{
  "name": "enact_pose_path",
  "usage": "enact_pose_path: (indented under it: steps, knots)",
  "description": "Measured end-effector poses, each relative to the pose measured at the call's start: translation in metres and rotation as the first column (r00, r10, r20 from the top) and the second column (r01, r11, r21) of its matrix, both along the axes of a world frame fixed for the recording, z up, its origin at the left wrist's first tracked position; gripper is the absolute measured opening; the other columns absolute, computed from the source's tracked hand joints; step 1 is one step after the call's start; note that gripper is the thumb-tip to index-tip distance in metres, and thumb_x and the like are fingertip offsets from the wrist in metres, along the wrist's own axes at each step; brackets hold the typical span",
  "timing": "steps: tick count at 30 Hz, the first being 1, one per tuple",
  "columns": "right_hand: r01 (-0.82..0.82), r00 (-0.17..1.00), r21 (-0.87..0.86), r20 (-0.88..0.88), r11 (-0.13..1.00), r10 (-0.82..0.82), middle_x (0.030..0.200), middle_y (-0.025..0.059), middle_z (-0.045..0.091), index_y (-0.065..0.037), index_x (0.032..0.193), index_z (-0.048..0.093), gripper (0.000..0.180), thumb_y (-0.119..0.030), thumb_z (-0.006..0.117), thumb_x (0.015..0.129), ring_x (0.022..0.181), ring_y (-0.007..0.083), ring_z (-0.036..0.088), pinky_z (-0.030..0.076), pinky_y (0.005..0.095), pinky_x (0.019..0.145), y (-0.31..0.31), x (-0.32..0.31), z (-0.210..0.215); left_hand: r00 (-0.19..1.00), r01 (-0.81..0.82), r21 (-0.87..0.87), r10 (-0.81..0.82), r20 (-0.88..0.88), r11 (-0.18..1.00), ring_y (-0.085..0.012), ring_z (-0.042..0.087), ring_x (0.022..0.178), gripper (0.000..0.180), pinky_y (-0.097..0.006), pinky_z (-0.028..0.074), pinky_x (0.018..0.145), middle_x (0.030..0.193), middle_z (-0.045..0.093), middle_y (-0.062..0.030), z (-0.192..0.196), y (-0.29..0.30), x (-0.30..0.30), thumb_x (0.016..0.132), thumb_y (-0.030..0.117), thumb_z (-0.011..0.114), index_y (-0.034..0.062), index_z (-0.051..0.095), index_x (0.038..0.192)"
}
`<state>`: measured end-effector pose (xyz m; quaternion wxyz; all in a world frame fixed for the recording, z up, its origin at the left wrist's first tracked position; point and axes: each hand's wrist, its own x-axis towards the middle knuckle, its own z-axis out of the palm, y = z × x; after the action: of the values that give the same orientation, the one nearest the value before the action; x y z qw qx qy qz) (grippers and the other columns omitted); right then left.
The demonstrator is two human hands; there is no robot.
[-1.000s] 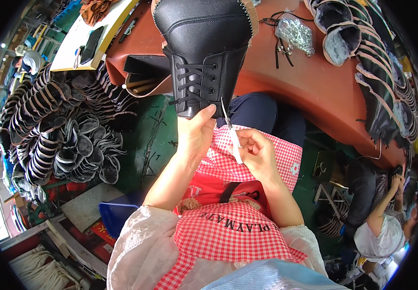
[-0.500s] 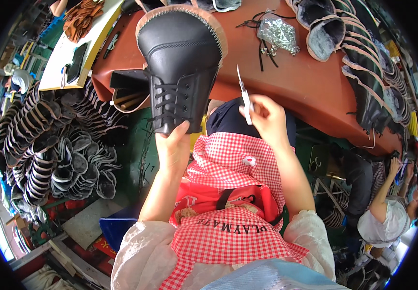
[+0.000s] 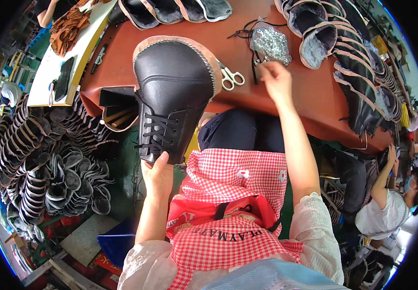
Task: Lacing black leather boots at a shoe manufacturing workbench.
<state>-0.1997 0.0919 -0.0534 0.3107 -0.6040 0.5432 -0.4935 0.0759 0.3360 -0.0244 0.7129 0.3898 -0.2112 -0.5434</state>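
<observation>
My left hand (image 3: 156, 174) grips a black leather shoe upper (image 3: 172, 72) by its laced end, thumb on top and fingers hidden beneath. The upper has black laces and a tan, zigzag-edged border around its rounded toe. Close to its right edge, white-handled scissors (image 3: 231, 78) lie on the reddish-brown table (image 3: 310, 101), their blades partly hidden behind the upper. My right hand (image 3: 276, 79) is over the table just below a clear plastic bag of small silvery metal pieces (image 3: 271, 42). Its fingers are slightly blurred and loosely apart, with nothing visible in them. Black cords (image 3: 255, 67) lie beside the bag.
Rows of fleece-lined shoe uppers (image 3: 354, 72) crowd the table's right side; more stand at its far edge. A pale board (image 3: 42, 92) at left holds brown leather pieces (image 3: 68, 30) and a phone (image 3: 64, 77). Piled uppers (image 3: 35, 145) fill the left. Another person (image 3: 383, 212) sits at right.
The scissors have gone from my right hand to the table beside the upper. My right hand has moved up toward the bag. The upper has shifted slightly down and left in view.
</observation>
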Motion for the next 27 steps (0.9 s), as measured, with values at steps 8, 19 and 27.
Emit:
enact_pose_path:
  steps: [8, 19, 27]
  knots:
    - [-0.065, 0.818, 0.014, -0.572, 0.998, 0.061, 0.081, 0.0099, 0.069, -0.011, 0.086, 0.073, 0.013, -0.022, 0.073, 0.078, 0.076, 0.0259, 0.066, 0.051, 0.0370, 0.067, -0.039, -0.018, 0.019, 0.998, -0.026, 0.124, 0.018, 0.062, 0.992, -0.0292, 0.046, 0.128, 0.055, -0.044, 0.033, 0.108, 0.140, 0.047, -0.0142, -0.027, -0.003, 0.015, 0.098, 0.035, 0.043, 0.0007, 0.037, 0.141]
    - [-0.172, 0.581, 0.065, -0.799, 0.983, 0.155, 0.086, 0.0110, 0.068, -0.011, 0.092, 0.064, 0.011, -0.019, 0.068, 0.084, 0.082, 0.0304, 0.065, 0.050, 0.0399, 0.070, -0.025, -0.023, 0.037, 0.921, -0.048, 0.504, -0.157, 0.357, 0.862, -0.0137, 0.053, 0.111, 0.051, -0.027, 0.037, 0.098, 0.120, 0.060, -0.0072, 0.061, -0.009, 0.008, 0.096, 0.039, 0.053, -0.0045, 0.054, 0.124]
    - [-0.485, 0.872, 0.137, -0.002, 0.864, 0.490, 0.088, 0.0027, 0.069, 0.000, 0.104, 0.067, 0.018, -0.008, 0.065, 0.089, 0.082, 0.0100, 0.064, 0.049, 0.0248, 0.069, 0.075, 0.043, 0.132, 0.846, 0.209, 0.237, -0.297, 0.443, 0.949, -0.0081, 0.054, 0.096, 0.031, -0.026, 0.045, 0.088, 0.105, 0.063, -0.0031, 0.049, 0.005, 0.023, 0.099, 0.020, 0.049, -0.0035, 0.057, 0.118]
